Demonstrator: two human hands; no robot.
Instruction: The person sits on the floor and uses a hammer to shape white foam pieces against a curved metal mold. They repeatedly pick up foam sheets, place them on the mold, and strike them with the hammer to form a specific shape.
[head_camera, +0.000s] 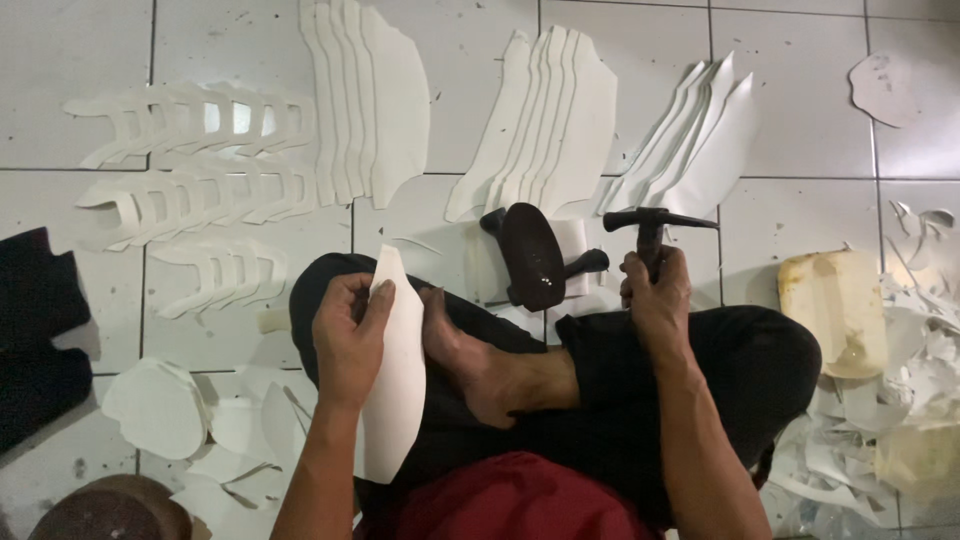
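The left hand (348, 335) pinches a white cut piece (392, 380), long, flat and pointed at its top, standing upright over the lap with fingers wrapped round its upper edge. Right of it lies a dark shoe-shaped iron stand (530, 256). Further right, the right hand (657, 300) is closed around a hammer (655, 225), head up.
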